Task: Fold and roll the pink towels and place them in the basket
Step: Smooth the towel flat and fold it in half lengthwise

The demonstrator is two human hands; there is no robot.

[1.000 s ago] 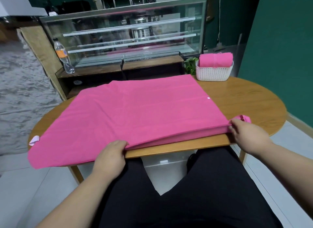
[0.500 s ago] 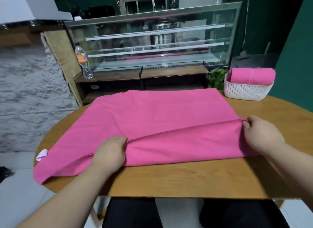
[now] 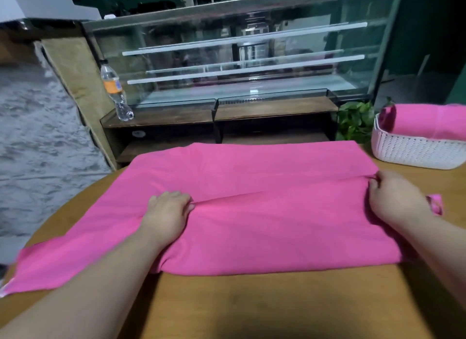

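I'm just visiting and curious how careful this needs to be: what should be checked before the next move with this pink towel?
1. Left hand grips the folded-over edge of the pink towel: ok.
2. Right hand pinches that edge at its right end: ok.
3. Fold spans the whole towel: not ok, the part left of the left hand appears unfolded.
4. Towel lies fully on the wooden table: not ok, its left end overhangs the rim.
5. White basket has room: cannot tell, a second towel already lies in it.
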